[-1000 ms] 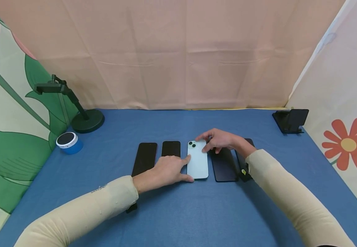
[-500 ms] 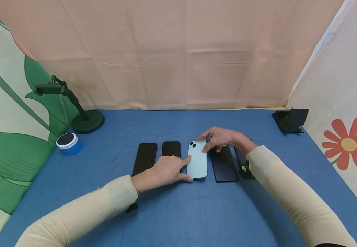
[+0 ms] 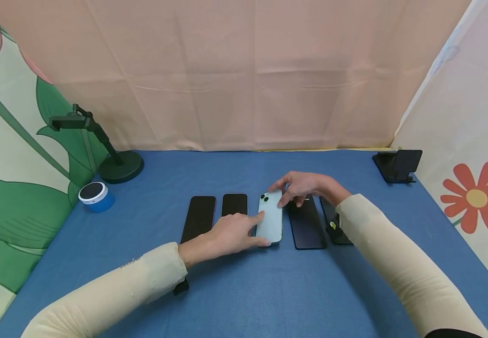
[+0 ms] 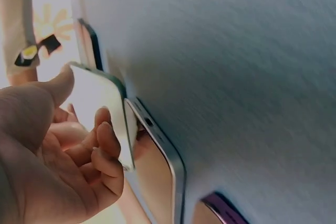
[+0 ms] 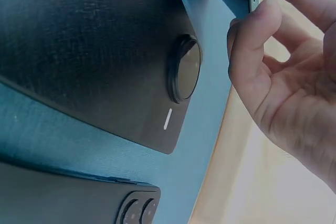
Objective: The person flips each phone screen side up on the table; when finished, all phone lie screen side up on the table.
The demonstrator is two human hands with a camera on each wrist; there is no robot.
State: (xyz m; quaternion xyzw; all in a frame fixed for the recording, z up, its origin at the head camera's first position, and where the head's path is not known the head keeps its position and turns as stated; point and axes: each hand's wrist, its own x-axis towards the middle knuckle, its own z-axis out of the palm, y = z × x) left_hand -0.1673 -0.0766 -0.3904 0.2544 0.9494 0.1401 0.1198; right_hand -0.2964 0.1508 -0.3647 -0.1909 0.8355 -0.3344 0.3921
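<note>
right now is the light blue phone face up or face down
Face down: the light blue phone shows its back and camera lenses to the head view.

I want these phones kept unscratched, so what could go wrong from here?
The pale phone could slip: the left hand and right hand appear to hold it only by its edges. If dropped, it might knock the dark phone close on its right, whose raised camera faces up.

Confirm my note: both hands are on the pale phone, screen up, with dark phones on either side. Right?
Not screen up: the pale phone is back up, its lenses showing in the head view. The left hand and right hand are on it, dark phones on either side.
</note>
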